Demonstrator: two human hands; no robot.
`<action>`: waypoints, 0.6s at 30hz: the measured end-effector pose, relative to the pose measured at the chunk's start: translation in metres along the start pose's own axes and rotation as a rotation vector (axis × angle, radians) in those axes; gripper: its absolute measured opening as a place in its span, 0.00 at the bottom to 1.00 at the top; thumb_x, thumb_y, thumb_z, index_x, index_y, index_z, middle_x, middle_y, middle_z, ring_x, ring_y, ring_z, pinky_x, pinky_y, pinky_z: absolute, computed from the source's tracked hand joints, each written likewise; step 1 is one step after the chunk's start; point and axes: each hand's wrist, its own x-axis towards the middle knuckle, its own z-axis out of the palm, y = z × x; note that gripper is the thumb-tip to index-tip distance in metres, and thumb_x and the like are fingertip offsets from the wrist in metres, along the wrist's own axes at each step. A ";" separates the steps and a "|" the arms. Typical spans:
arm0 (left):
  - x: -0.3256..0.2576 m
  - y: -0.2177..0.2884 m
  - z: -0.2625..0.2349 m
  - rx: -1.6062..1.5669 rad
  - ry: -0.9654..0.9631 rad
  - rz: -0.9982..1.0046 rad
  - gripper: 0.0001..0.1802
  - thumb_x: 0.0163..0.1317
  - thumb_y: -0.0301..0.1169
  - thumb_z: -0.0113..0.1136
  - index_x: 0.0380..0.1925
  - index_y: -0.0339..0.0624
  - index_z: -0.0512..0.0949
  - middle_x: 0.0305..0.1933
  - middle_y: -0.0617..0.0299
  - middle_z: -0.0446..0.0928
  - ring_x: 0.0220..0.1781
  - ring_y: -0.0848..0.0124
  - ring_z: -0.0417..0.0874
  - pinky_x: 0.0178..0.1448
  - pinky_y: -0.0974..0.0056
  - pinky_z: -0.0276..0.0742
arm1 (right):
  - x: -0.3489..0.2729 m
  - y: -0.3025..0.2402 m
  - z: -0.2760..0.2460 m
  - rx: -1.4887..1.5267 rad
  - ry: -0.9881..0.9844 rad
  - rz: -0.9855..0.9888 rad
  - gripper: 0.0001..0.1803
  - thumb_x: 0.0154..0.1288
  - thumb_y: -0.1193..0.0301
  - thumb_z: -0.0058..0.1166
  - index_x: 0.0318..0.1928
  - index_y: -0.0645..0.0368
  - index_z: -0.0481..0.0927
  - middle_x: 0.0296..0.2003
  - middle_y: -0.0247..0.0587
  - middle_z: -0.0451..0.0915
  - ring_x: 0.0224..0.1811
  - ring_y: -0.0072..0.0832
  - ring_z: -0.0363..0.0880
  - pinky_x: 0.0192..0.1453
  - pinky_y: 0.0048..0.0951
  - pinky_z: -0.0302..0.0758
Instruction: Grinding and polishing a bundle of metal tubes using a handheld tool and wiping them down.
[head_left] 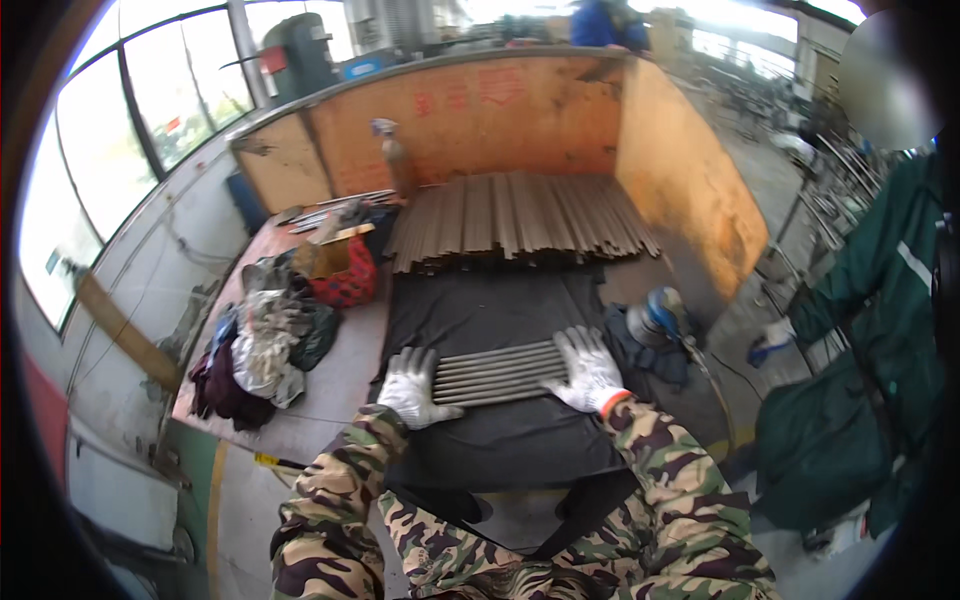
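Several slim grey metal rods lie side by side in a flat row on a black cloth. My left hand, in a whitish work glove, rests at the row's left ends with its fingers stretched forward and thumb out along the nearest rod. At the right ends is my right hand, in a matching glove with an orange cuff, its fingers spread. Both palms face the rod ends, with the row between them. Beyond them, a wide stack of brownish rods sits at the back of the table.
Orange-brown boards wall the table's back and right. A spray bottle stands by the stack. At left are rags and a red patterned bag; at right, a blue-and-silver object. A person in dark green stands close on the right.
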 end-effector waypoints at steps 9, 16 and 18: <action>0.007 0.001 0.002 0.077 -0.024 -0.003 0.77 0.45 0.79 0.75 0.79 0.24 0.66 0.82 0.30 0.68 0.89 0.34 0.59 0.93 0.35 0.45 | -0.001 -0.001 0.012 -0.028 0.041 -0.033 0.56 0.69 0.33 0.63 0.80 0.64 0.69 0.79 0.60 0.71 0.87 0.56 0.61 0.95 0.55 0.47; 0.011 0.003 0.013 0.045 -0.016 0.020 0.78 0.47 0.79 0.75 0.83 0.27 0.62 0.87 0.32 0.63 0.92 0.36 0.55 0.95 0.36 0.43 | -0.002 0.000 -0.003 -0.001 0.007 -0.019 0.55 0.67 0.35 0.67 0.79 0.64 0.70 0.78 0.58 0.71 0.86 0.54 0.61 0.95 0.55 0.48; 0.010 0.002 0.015 0.043 -0.002 0.045 0.77 0.47 0.77 0.76 0.83 0.28 0.63 0.86 0.32 0.64 0.91 0.35 0.56 0.94 0.37 0.46 | -0.004 0.002 0.003 -0.018 0.053 -0.010 0.54 0.68 0.35 0.67 0.79 0.64 0.71 0.77 0.56 0.72 0.85 0.53 0.62 0.94 0.55 0.49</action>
